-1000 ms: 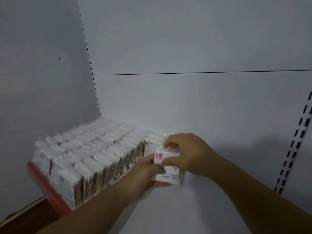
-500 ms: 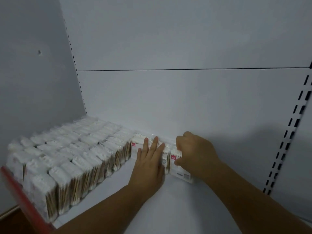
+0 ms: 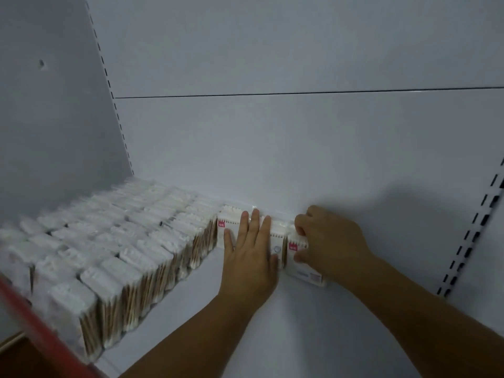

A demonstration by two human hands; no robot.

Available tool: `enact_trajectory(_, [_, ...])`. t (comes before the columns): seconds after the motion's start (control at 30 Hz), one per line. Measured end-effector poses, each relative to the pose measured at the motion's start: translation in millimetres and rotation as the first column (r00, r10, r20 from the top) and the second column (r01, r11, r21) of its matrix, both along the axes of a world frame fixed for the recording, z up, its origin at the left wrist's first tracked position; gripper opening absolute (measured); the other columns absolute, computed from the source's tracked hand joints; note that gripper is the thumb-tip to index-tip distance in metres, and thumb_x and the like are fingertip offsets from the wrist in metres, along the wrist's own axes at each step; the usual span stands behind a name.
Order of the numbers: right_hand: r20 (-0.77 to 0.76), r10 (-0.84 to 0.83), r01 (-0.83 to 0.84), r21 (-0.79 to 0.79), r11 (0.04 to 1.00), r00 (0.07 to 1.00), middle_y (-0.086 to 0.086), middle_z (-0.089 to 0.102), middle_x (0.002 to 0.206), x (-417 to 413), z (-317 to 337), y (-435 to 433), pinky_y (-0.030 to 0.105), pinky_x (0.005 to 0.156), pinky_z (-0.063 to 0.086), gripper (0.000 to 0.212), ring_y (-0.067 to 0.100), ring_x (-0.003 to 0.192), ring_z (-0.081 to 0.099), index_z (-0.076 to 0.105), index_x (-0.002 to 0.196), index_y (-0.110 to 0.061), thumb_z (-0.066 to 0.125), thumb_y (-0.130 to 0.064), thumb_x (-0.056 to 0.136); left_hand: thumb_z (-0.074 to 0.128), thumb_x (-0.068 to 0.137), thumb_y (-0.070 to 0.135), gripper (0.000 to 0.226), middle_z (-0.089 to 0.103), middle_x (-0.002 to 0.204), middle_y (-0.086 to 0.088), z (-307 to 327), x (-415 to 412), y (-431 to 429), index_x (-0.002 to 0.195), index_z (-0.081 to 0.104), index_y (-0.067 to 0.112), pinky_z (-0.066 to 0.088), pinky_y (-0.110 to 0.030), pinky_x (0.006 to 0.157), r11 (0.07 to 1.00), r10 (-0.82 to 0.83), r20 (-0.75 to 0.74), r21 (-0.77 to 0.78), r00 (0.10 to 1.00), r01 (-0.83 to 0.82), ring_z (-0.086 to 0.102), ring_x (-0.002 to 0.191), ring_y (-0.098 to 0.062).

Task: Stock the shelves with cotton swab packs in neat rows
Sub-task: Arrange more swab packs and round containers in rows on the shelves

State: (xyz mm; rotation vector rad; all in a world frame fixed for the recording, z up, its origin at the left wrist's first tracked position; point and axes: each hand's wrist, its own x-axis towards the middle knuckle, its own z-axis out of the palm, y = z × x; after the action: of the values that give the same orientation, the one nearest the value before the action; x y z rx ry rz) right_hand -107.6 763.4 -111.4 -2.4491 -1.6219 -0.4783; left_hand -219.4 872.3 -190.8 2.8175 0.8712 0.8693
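At the front edge of the shelf (image 3: 300, 323) runs a red strip (image 3: 41, 331). Behind it, on the left side, stands a big block of cotton swab packs (image 3: 122, 241) in tight rows that reach to the back left corner. They stand up straight, with the white cotton tips on top and the wooden sticks going up and down.

Farther in, near the back edge, the two hands work side by side. The left hand (image 3: 249, 257) is flat with straight fingers. It presses on the front of a short row of packs (image 3: 226, 230) that runs along the back edge, with their flat faces and red labels to the front. The right hand (image 3: 327, 244) curls its fingers over the top of the last pack (image 3: 304, 274), thumb on its front. This pack stands upright at the right end of that row, just beside its neighbour.

Behind them rises the white back wall (image 3: 272, 145), with a slotted rail (image 3: 469, 241) on the right.
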Motion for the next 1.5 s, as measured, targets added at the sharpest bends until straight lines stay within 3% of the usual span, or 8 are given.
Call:
enact_trajectory(0.17, [0.039, -0.044, 0.044, 0.007, 0.999, 0.998, -0.003, 0.051, 0.113, -9.5, -7.6, -9.3, 0.029, 0.072, 0.040, 0.043, 0.020, 0.104, 0.051, 0.054, 0.109, -0.022, 0.068, -0.049, 0.078, 0.042, 0.093, 0.036, 0.074, -0.017, 0.161, -0.005, 2.2, 1.4, -2.2, 0.154, 0.000, 0.025, -0.017, -0.045, 0.114, 0.999, -0.015, -0.015, -0.030, 1.000, 0.015, -0.036, 0.134, -0.016])
enact_trajectory(0.37, [0.147, -0.041, 0.044, -0.020, 0.999, 0.988, 0.017, 0.064, 0.113, -30.1, -10.2, -30.5, 0.042, 0.073, 0.056, 0.052, 0.034, 0.097, 0.062, 0.066, 0.109, 0.000, 0.078, -0.036, 0.074, 0.039, 0.091, 0.045, 0.076, -0.019, 0.159, -0.010, -0.6, 1.0, -3.0, 0.154, 0.004, 0.021, -0.019, -0.056, 0.110, 0.998, -0.067, -0.038, 0.002, 0.997, 0.067, -0.036, 0.136, -0.026])
enact_trajectory(0.57, [0.215, -0.115, 0.127, -0.046, 0.991, 0.970, 0.023, 0.048, 0.139, -42.4, -14.2, -75.2, 0.048, 0.105, 0.040, 0.063, 0.037, 0.129, 0.046, 0.050, 0.134, 0.001, 0.066, -0.038, 0.087, 0.020, 0.082, 0.044, 0.074, 0.024, 0.157, -0.018, 2.9, -1.6, -5.1, 0.145, 0.040, 0.010, 0.008, -0.070, 0.108, 0.995, -0.098, 0.027, -0.023, 0.995, 0.098, 0.017, 0.146, -0.034])
enact_trajectory(0.73, [0.232, -0.269, 0.317, -0.206, 0.926, 0.935, 0.010, 0.002, 0.160, -33.1, -16.5, -158.9, 0.033, 0.117, 0.000, 0.068, 0.024, 0.148, 0.000, 0.011, 0.152, -0.014, 0.032, -0.050, 0.099, 0.021, 0.085, 0.044, 0.074, 0.030, 0.152, -0.024, 3.5, -8.8, -10.1, 0.142, 0.043, 0.002, 0.010, -0.073, 0.105, 0.989, -0.149, 0.043, -0.015, 0.988, 0.150, 0.026, 0.143, -0.038])
enact_trajectory(0.93, [0.329, -0.393, 0.493, -0.322, 0.808, 0.859, 0.010, 0.000, 0.160, -38.3, -6.1, -304.3, 0.041, 0.118, 0.003, 0.064, 0.030, 0.147, -0.002, 0.013, 0.152, -0.017, 0.038, -0.044, 0.099, 0.026, 0.091, 0.035, 0.063, 0.034, 0.148, -0.028, 40.6, -3.7, -66.6, 0.134, 0.051, -0.003, -0.009, -0.064, 0.109, 0.840, -0.355, -0.159, 0.379, 0.921, 0.389, 0.032, 0.139, -0.040])
enact_trajectory(1.07, [0.358, -0.494, 0.606, -0.365, 0.706, 0.792, 0.008, -0.008, 0.160, -55.0, 8.8, -426.7, 0.043, 0.117, -0.003, 0.067, 0.030, 0.147, -0.009, 0.007, 0.153, -0.023, 0.034, -0.050, 0.098, 0.014, 0.097, 0.047, 0.064, 0.027, 0.157, -0.011, 101.3, 41.9, -209.1, 0.144, 0.043, 0.014, 0.003, -0.055, 0.116, 0.690, -0.581, -0.307, 0.305, 0.754, 0.656, 0.015, 0.147, -0.028])
enact_trajectory(1.2, [0.311, -0.638, 0.707, -0.391, 0.590, 0.704, 0.008, -0.004, 0.160, -78.4, 49.7, -549.2, 0.044, 0.119, 0.005, 0.072, 0.026, 0.147, -0.004, 0.009, 0.153, -0.024, 0.038, -0.056, 0.095, 0.024, 0.098, 0.058, 0.062, 0.006, 0.162, 0.006, 141.5, 80.1, -388.8, 0.153, 0.015, 0.031, 0.001, -0.043, 0.120, 0.599, -0.738, -0.474, -0.131, 0.481, 0.790, -0.006, 0.149, -0.015])
enact_trajectory(1.5, [0.174, -0.877, 0.868, -0.321, 0.378, 0.447, 0.005, 0.006, 0.160, -100.6, 98.6, -759.6, 0.049, 0.114, 0.026, 0.068, 0.025, 0.146, 0.010, 0.017, 0.151, -0.026, 0.045, -0.050, 0.095, 0.031, 0.098, 0.058, 0.063, 0.012, 0.162, 0.002, 157.3, 103.0, -645.7, 0.153, 0.017, 0.030, 0.009, -0.039, 0.119, 0.350, -0.840, -0.476, -0.110, 0.260, 0.930, 0.001, 0.149, -0.016])
